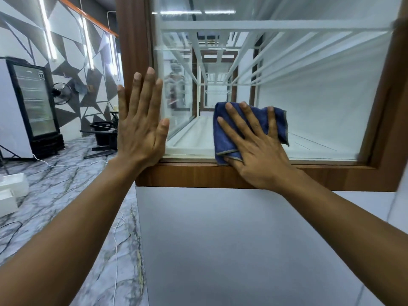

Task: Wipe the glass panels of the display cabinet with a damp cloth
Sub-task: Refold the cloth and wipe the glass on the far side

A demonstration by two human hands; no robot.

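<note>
Both grips lie flat-fingered, mid-wipe: left hand (141, 129) braced on the wooden frame (198, 175), right hand (258, 151) pressing the blue cloth (281, 124) low on the glass panel (320, 107); next I'd sweep rightward.

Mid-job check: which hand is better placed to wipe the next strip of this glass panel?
Right. The right hand presses the blue cloth flat on the glass panel near its bottom edge; the left hand lies flat, holding nothing, at the wooden frame.
</note>
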